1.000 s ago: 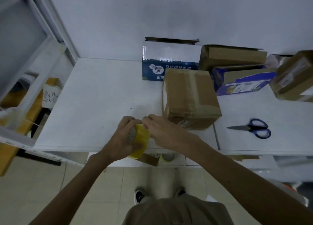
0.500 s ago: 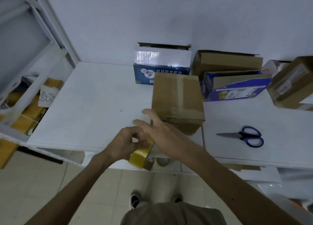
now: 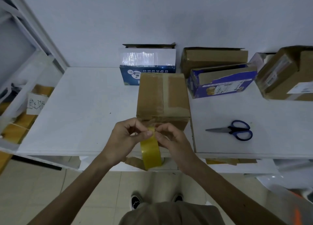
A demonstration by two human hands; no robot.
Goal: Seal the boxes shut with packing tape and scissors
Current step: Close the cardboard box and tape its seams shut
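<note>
The roll of yellow packing tape [image 3: 150, 151] stands on edge in the air over the front edge of the white desk [image 3: 76, 106], held between both hands. The left hand [image 3: 125, 138] is at the roll's 10 o'clock, fingers curled, its thumb pressed on the top of the roll. The right hand [image 3: 171, 140] is at the roll's 2 o'clock, fingers also curled, pinching the roll's upper rim right beside the left thumb. Most of the roll hangs at 6 o'clock from the two sets of fingertips.

A closed brown box [image 3: 163, 96], with tape strips across its top, sits on the desk at 12 o'clock from the hands, its near face just behind the knuckles. Blue-handled scissors [image 3: 232, 130] lie flat on the desk at 3 o'clock from the right hand, well apart from it, blades pointing toward the brown box. Along the wall from 12 to 2 o'clock stand a blue-and-white carton [image 3: 147, 64], an open brown carton [image 3: 213, 59], a purple carton [image 3: 221, 81] and another brown carton [image 3: 288, 72].
</note>
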